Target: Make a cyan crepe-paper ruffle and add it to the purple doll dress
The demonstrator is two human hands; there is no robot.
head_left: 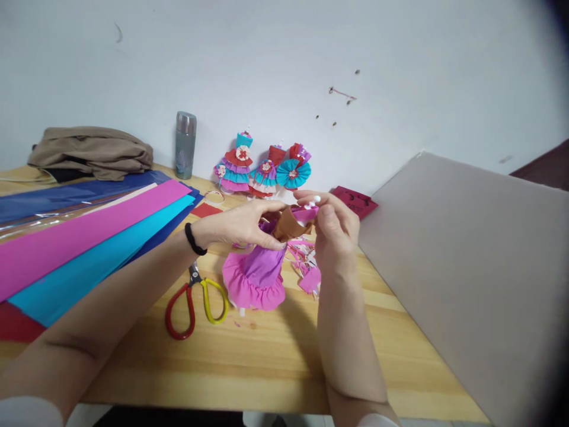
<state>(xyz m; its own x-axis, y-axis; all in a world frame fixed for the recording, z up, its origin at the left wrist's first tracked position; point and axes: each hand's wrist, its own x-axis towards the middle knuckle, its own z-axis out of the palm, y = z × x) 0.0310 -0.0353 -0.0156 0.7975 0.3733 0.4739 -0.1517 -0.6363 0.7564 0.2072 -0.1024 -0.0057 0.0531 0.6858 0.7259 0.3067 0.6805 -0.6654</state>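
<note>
My left hand point(244, 224) grips the waist of a small mannequin in a paper dress point(262, 270), thumb in front and fingers behind. The dress has a purple skirt with a ruffled pink hem, and its brown bodice point(290, 226) wraps the upper part. The mannequin tilts with its top to the right. At the bodice's upper edge, beside the white knob point(316, 200), the thumb and fingers of my right hand point(338, 228) are pinched together. Their tips are partly hidden. Scissors point(195, 299) with one red and one yellow handle lie left of the skirt.
Long coloured paper sheets point(89, 237) cover the table's left side. Behind stand a grey flask point(185, 145), a brown cloth bundle point(93, 151) and several finished paper dresses point(237, 166). Pink scraps point(309, 276) lie right of the dress. A pale board point(471, 255) rises along the right edge.
</note>
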